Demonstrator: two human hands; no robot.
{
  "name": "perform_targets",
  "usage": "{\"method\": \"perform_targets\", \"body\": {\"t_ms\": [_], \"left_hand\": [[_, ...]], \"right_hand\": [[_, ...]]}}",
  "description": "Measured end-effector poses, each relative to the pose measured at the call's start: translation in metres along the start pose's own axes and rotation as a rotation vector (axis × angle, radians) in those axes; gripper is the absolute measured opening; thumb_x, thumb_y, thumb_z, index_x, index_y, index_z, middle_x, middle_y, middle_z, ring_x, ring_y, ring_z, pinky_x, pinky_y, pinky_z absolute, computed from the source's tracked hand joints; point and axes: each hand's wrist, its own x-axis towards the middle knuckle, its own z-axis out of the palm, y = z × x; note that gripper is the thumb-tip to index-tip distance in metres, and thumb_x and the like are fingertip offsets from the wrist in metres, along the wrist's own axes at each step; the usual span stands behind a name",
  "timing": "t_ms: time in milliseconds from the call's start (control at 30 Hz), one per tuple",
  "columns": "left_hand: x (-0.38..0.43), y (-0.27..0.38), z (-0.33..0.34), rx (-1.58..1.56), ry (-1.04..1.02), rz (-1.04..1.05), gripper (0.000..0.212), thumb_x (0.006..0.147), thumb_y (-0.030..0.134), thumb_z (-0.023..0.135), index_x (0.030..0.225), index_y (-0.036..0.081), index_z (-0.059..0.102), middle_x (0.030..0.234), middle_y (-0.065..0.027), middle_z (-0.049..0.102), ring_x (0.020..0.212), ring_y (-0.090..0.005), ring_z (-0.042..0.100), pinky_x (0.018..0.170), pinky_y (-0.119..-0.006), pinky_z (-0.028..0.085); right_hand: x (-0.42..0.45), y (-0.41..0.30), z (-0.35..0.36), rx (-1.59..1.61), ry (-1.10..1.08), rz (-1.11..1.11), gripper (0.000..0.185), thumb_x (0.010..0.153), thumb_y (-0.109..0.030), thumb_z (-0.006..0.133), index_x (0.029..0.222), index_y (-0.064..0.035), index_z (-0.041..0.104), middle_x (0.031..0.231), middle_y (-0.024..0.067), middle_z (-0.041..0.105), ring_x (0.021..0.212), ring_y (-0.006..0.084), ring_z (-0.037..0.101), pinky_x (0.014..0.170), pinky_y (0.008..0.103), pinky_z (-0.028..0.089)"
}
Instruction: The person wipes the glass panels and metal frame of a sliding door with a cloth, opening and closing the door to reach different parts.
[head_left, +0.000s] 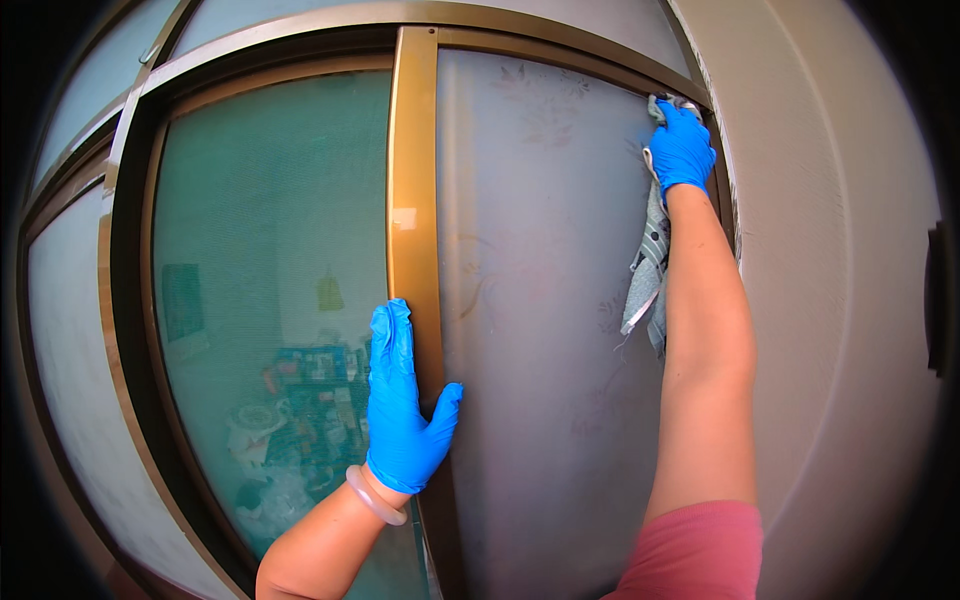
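My right hand (684, 148), in a blue glove, presses a grey patterned cloth (651, 251) into the upper right corner of a frosted glass pane (540, 247). The cloth's loose end hangs down beside my forearm, frayed at the bottom. My left hand (411, 420), gloved too, lies against the gold-brown metal upright (416, 187) between the frosted pane and a green mesh screen (277, 195). Its fingers point up and its thumb is spread to the right, with nothing held. Faint leaf patterns mark the frosted glass.
A beige wall (795, 247) borders the window frame on the right, with a dark object (935, 300) at its far edge. Blurred household items (315, 405) show through the screen. More frosted panes (71, 315) stand at the left, and a small hook (149, 55) is at the upper left.
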Motion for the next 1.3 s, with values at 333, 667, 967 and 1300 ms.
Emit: {"method": "perform_targets", "body": {"t_ms": [333,667,967,1300], "left_hand": [[0.000,0.002,0.006,-0.006,-0.004,-0.008,0.082,0.079,-0.003,0.062,0.149,-0.003,0.020,0.157,-0.0173,0.019,0.147,-0.0322,0.013,0.118,-0.041,0.010],[-0.004,-0.005,0.002,0.007,-0.030,-0.026,0.083,0.078,-0.004,0.062,0.149,-0.003,0.020,0.157,-0.0182,0.019,0.147,-0.0327,0.013,0.118,-0.041,0.010],[-0.006,-0.005,0.003,0.038,-0.021,-0.013,0.082,0.078,-0.002,0.062,0.148,-0.005,0.022,0.156,-0.0190,0.021,0.146,-0.0332,0.014,0.118,-0.042,0.010],[-0.012,0.001,0.004,-0.016,-0.012,0.002,0.081,0.078,-0.005,0.062,0.149,-0.002,0.022,0.156,-0.0171,0.022,0.146,-0.0312,0.016,0.118,-0.040,0.012]], "right_hand": [[0.002,0.047,0.007,0.096,0.040,0.101,0.037,0.089,-0.011,0.051,0.123,-0.0217,0.063,0.128,0.0146,0.057,0.108,0.0359,0.060,0.090,0.0470,0.050],[0.009,-0.029,0.003,-0.082,0.126,-0.319,0.046,0.084,-0.005,0.051,0.124,-0.0253,0.061,0.125,0.0075,0.058,0.110,0.0300,0.056,0.086,0.0464,0.046],[0.024,0.038,0.003,-0.189,-0.035,0.025,0.045,0.090,-0.011,0.045,0.129,-0.0260,0.058,0.132,0.0135,0.055,0.111,0.0355,0.058,0.093,0.0508,0.047],[-0.048,0.061,-0.049,-0.190,-0.026,-0.069,0.038,0.087,-0.008,0.050,0.118,-0.0224,0.066,0.123,0.0113,0.060,0.104,0.0332,0.061,0.083,0.0500,0.049]]}}
